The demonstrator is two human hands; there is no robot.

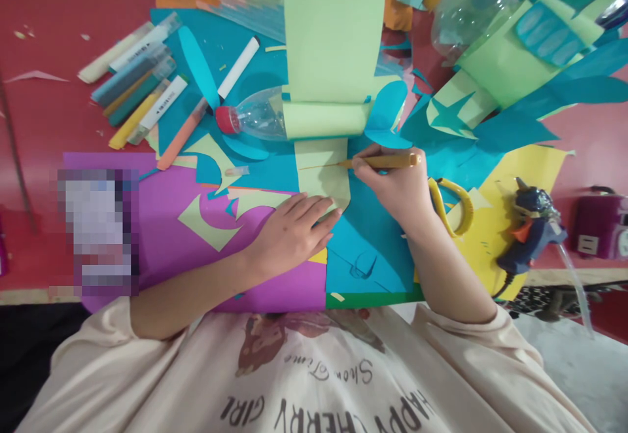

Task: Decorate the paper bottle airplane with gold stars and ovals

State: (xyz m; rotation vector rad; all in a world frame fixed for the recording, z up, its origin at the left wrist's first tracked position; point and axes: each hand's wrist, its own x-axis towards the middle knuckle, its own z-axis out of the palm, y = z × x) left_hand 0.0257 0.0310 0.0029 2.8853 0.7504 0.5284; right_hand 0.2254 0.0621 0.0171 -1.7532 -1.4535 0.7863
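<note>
Fingers of the right hand pinch one ochre marker, its tip on one pale green paper strip, back from the middle of the bench's front edge. The left hand lies flat, fingers slightly spread, tips on the strip. Line-drawing seems underway; continuing calls for steady paper. One red-capped plastic bottle, one glue gun.

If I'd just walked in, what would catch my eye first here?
Probably the clear bottle with the red cap, lying on its side near the middle, partly wrapped in pale green paper. Just below it, the right hand holds a brown pen over a pale green sheet, with the left hand resting on its lower edge. Coloured markers lie clustered at upper left.
</note>
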